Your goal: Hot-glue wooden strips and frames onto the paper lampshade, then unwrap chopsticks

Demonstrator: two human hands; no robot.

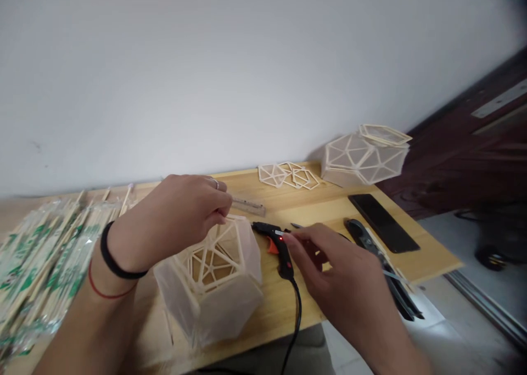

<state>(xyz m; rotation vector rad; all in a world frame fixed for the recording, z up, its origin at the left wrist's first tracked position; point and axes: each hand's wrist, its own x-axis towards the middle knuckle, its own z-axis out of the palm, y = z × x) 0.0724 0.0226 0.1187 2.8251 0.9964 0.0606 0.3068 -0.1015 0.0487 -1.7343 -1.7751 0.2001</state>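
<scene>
A many-sided frame of thin wooden sticks (230, 309), its sides covered in whitish sheet, stands at the table's front, its open-lattice face up. Over its far rim is my left hand (191, 207), thumb and fingers pinched together at the edge; what lies between the fingertips is hidden. A black glue gun (284, 257) with an orange trigger and a lit red light lies just right of the frame, nozzle toward it. The thumb and forefinger of my right hand (341, 265) close at the gun's rear end, the other fingers curled.
Plastic-wrapped bundles of sticks (45, 265) cover the left side. A clear ruler (249, 205), flat stick pentagons (290, 175) and a second covered frame (364, 158) lie toward the wall. Pliers-like black tool (393, 284) and phone (382, 221) are at right. The gun's cord (297, 314) hangs over the front edge.
</scene>
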